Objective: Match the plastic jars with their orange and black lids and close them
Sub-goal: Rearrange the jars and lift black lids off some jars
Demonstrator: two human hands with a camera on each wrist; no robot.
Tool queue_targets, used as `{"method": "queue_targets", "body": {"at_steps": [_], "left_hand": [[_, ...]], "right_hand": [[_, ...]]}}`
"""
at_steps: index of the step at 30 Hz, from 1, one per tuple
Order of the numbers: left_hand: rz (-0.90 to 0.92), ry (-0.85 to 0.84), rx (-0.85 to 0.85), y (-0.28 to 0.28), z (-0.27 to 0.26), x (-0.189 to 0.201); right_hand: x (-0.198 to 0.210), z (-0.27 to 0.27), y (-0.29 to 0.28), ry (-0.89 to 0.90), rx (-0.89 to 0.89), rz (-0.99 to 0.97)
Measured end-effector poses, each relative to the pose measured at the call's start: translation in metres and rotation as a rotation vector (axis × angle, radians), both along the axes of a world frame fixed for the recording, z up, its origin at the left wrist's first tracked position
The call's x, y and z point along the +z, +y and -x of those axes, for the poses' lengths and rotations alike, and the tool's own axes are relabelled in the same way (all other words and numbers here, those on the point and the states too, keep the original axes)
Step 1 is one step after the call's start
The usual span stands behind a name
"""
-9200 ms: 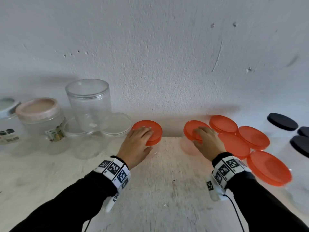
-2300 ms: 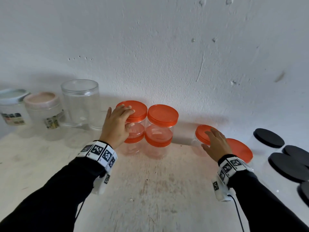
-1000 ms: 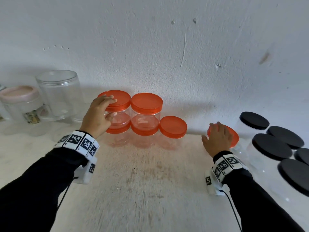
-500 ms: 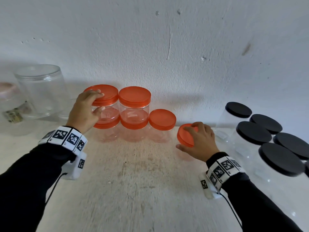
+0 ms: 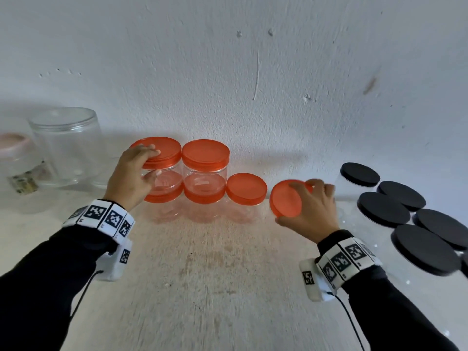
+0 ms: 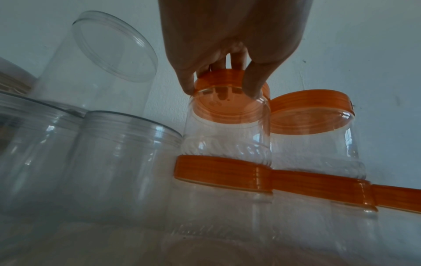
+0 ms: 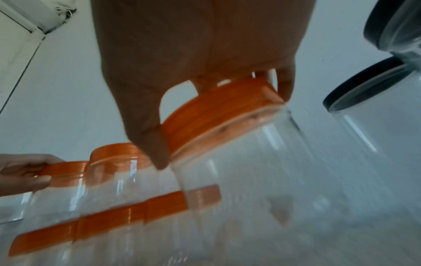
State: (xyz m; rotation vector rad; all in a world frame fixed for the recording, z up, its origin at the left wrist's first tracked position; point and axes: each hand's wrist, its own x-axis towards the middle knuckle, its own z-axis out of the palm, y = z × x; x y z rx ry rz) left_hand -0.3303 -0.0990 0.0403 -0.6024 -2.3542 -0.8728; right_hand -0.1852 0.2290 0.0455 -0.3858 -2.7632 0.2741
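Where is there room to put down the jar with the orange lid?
The counter is bare in front, between the two sleeves. A small gap lies right of the single orange-lidded jar. The black-lidded jars crowd the right side; the clear jars crowd the left.

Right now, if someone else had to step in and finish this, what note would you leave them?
Left hand: grips the lid of the top-left orange jar, stacked on another by the wall.
Right hand: holds a tilted orange-lidded jar by its lid, lifted, just right of the stacks.
Done: two stacks of two orange jars, plus a single orange jar beside them, all lidded. The black-lidded jars at the right look closed.
Left: set the held jar down, probably with the orange group. The clear jars far left have no orange or black lids; whether they belong to the job I cannot tell.
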Motion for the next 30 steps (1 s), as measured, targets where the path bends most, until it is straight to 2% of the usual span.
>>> {"method": "queue_targets", "body": {"at_steps": [3, 5, 10, 18, 21, 25, 30], "left_hand": [[-0.003, 0.012, -0.005, 0.000, 0.001, 0.000], [-0.005, 0.017, -0.015, -0.001, 0.002, 0.000], [-0.011, 0.002, -0.014, -0.001, 0.002, -0.001], [-0.035, 0.000, -0.013, -0.001, 0.002, -0.002], [-0.037, 0.014, -0.014, -0.001, 0.003, -0.003], [-0.032, 0.023, -0.010, -0.001, 0.003, -0.003], [-0.029, 0.021, -0.009, 0.000, 0.003, -0.004]], "right_hand": [[0.013, 0.010, 0.001, 0.233, 0.010, 0.106], [0.020, 0.020, -0.002, 0.268, 0.050, 0.218], [0.031, 0.053, -0.019, 0.226, 0.116, 0.392], [0.031, 0.090, -0.040, 0.111, 0.187, 0.405], [0.025, 0.095, -0.042, 0.121, 0.205, 0.407], [0.012, 0.091, -0.039, 0.222, 0.188, 0.597], [-0.020, 0.085, -0.029, 0.120, 0.126, 0.790]]}}
